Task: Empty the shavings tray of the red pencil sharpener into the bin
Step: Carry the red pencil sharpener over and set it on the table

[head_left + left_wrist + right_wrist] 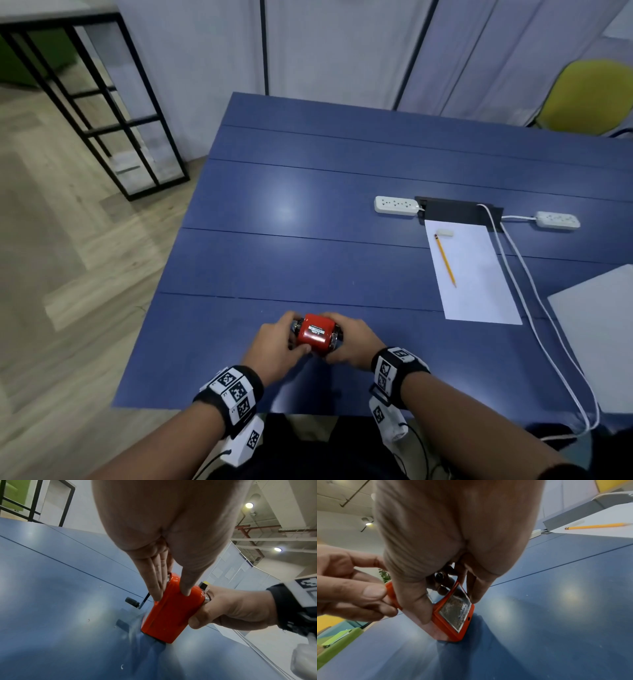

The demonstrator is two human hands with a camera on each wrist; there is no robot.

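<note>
The red pencil sharpener (315, 334) stands on the blue table (308, 212) near its front edge. My left hand (291, 337) grips its left end, thumb on the near side and fingers (154, 585) over the far side by the black crank handle (132, 601). My right hand (342, 337) grips the right end, thumb (414, 601) on one side and fingers on the other. In the right wrist view the clear-fronted shavings tray (455, 609) sits in the sharpener's end, with dark shavings behind the window. No bin is in view.
To the right lie a white sheet of paper (472, 274) with a yellow pencil (445, 260) and an eraser (444, 233), two power strips (395, 205) (558, 220) with white cables, and a grey laptop (596, 329). A black shelf frame (102, 113) stands on the floor at left.
</note>
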